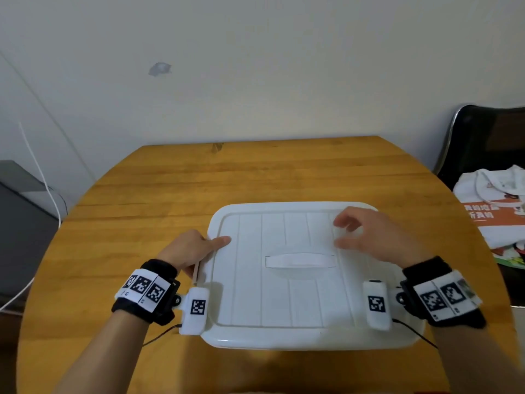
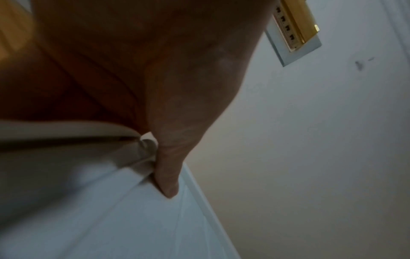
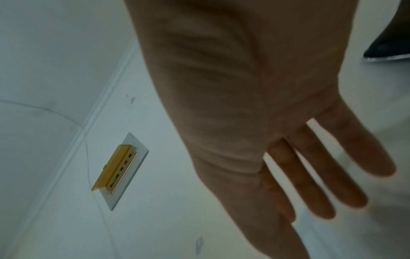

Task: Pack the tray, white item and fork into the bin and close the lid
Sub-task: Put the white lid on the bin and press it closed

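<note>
head view, near to far: white lid (image 1: pixel 287 297) down flat over bin (image 1: pixel 306 341) at near edge of wooden table (image 1: pixel 176 180). left hand (image 1: pixel 189 250) clamped on lid's left rim, thumb on top, fingers curled under. right hand (image 1: pixel 377 237) loose and spread above lid's far right corner, gripping nothing. beyond, black chair (image 1: pixel 488 137) holding white bag (image 1: pixel 491 203).

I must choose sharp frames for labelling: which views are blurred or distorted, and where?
Head view: sharp, but wide-angle bends the table edge; right hand slightly smeared. Left wrist view: dim, left hand and lid soft. Right wrist view: fingertips motion-blurred.
</note>
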The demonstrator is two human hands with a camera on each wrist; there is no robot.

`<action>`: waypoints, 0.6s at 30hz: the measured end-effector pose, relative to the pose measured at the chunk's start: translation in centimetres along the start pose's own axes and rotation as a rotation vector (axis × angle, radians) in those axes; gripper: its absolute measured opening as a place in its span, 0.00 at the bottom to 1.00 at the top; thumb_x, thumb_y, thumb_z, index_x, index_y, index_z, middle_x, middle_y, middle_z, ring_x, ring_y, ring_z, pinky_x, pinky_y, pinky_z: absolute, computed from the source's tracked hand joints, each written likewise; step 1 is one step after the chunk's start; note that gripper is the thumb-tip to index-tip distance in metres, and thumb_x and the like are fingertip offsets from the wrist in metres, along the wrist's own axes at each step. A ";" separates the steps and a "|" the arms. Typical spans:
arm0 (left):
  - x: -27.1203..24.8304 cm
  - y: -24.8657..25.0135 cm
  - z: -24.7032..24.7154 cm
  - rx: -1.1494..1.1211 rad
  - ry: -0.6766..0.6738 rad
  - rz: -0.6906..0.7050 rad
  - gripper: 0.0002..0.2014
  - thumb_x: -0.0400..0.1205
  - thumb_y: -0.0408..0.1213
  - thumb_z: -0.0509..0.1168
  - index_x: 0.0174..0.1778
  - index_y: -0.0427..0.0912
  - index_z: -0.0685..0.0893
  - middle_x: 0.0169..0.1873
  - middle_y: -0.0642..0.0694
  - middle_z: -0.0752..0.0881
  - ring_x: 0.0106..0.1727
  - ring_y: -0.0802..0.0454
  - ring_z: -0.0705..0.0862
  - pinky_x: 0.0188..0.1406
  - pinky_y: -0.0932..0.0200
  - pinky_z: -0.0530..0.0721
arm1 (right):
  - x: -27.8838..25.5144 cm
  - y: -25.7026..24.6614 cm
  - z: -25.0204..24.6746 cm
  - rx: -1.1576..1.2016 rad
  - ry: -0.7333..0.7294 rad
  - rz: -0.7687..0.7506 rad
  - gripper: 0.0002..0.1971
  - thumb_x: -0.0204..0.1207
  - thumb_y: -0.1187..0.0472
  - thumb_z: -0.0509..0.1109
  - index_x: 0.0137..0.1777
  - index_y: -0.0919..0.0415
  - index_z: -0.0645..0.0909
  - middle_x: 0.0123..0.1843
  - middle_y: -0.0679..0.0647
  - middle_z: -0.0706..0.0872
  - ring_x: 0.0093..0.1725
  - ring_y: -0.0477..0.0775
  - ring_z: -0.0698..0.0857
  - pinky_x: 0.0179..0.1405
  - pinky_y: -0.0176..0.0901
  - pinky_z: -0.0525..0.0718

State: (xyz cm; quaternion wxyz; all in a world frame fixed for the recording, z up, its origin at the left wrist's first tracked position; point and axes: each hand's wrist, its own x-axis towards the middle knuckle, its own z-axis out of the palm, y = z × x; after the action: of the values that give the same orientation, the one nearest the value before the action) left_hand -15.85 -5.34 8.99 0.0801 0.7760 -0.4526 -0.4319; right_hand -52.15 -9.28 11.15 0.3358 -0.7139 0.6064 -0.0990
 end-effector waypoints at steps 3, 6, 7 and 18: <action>-0.3 0.6 0.2 0.057 0.012 0.023 0.27 0.78 0.60 0.68 0.37 0.35 0.88 0.29 0.43 0.92 0.25 0.46 0.91 0.21 0.57 0.87 | -0.4 1.5 -1.0 -0.036 0.097 0.172 0.20 0.74 0.51 0.82 0.63 0.50 0.83 0.65 0.47 0.83 0.67 0.52 0.81 0.61 0.49 0.79; -0.6 1.1 0.3 0.087 0.019 0.047 0.22 0.82 0.55 0.67 0.40 0.36 0.84 0.32 0.43 0.90 0.24 0.48 0.89 0.15 0.61 0.83 | -0.7 2.2 -0.7 -0.065 0.185 0.283 0.27 0.73 0.48 0.82 0.69 0.54 0.80 0.73 0.55 0.79 0.72 0.59 0.78 0.64 0.55 0.80; -0.7 1.2 0.2 0.090 0.015 0.047 0.21 0.82 0.55 0.67 0.42 0.37 0.83 0.34 0.43 0.90 0.27 0.48 0.89 0.14 0.62 0.83 | -0.8 2.3 -0.5 -0.090 0.196 0.315 0.29 0.74 0.48 0.81 0.72 0.55 0.79 0.75 0.57 0.78 0.72 0.61 0.78 0.65 0.56 0.80; -1.2 0.8 0.1 0.013 -0.024 0.064 0.23 0.81 0.56 0.67 0.49 0.35 0.83 0.40 0.40 0.92 0.35 0.41 0.93 0.27 0.51 0.91 | -1.5 2.9 -0.3 0.045 0.140 0.590 0.16 0.81 0.57 0.71 0.60 0.64 0.71 0.51 0.57 0.79 0.49 0.60 0.77 0.49 0.50 0.76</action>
State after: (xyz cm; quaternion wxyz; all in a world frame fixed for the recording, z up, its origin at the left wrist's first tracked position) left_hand -16.67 -4.81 10.06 0.0835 0.7563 -0.4811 -0.4354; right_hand -55.04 -8.08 10.07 0.3234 -0.4907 0.8069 -0.0596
